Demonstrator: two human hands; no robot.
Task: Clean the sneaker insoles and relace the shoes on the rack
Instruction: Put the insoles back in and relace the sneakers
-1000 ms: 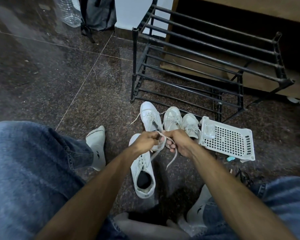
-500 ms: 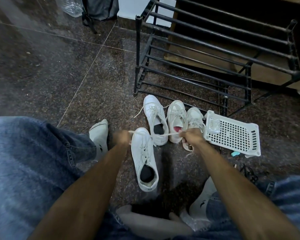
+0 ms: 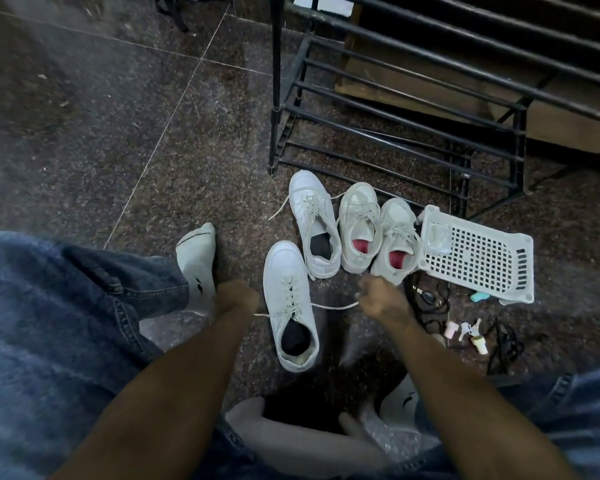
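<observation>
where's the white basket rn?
Head view, right side: the white basket lies on the floor in front of the black shoe rack, touching the rightmost sneaker.

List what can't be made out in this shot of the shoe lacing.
- Left hand, head view: motion blur hides its fingers; the grip on the lace is unclear.
- Right hand: blurred likewise.
- Shoe rack: cut off by the top and right edges.
- Small items beside the white basket: too small to identify.
</observation>
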